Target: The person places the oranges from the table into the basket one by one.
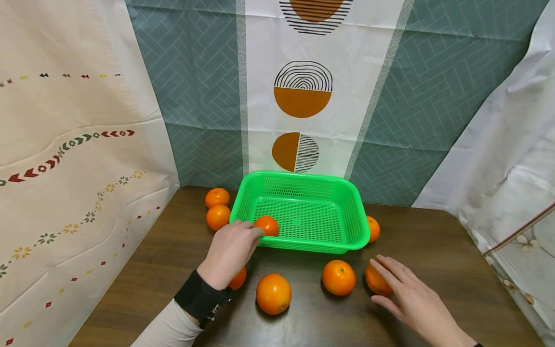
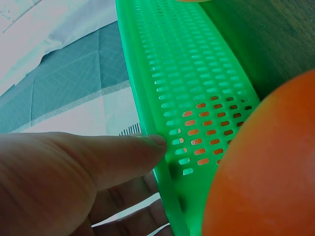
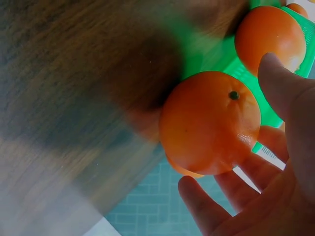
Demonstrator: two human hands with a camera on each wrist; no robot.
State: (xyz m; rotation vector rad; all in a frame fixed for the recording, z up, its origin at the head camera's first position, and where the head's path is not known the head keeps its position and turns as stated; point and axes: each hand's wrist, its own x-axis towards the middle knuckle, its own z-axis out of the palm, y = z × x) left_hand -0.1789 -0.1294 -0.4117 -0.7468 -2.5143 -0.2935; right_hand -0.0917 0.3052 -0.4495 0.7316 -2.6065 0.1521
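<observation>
My left hand (image 1: pixel 231 248) is at the near left corner of a green plastic basket (image 1: pixel 299 244). In the left wrist view the thumb (image 2: pixel 133 155) lies on the outer side of the rim while the fingers reach behind it, pinching the edge. An orange (image 1: pixel 267 225) sits inside the basket beside those fingers. Under the left wrist is another orange (image 1: pixel 237 278), partly hidden. My right hand (image 1: pixel 412 299) is spread over an orange (image 3: pixel 210 123) on the table, fingers along its far side and thumb held away from it.
Two oranges (image 1: pixel 339 278) (image 1: pixel 273 294) stand on the brown table (image 1: pixel 151 270) in front of the basket. Left of it are two more, a far orange (image 1: pixel 217 197) and a nearer orange (image 1: pixel 218 217). One orange (image 1: pixel 373 229) touches its right side. Patterned curtains (image 1: pixel 199 96) hang behind.
</observation>
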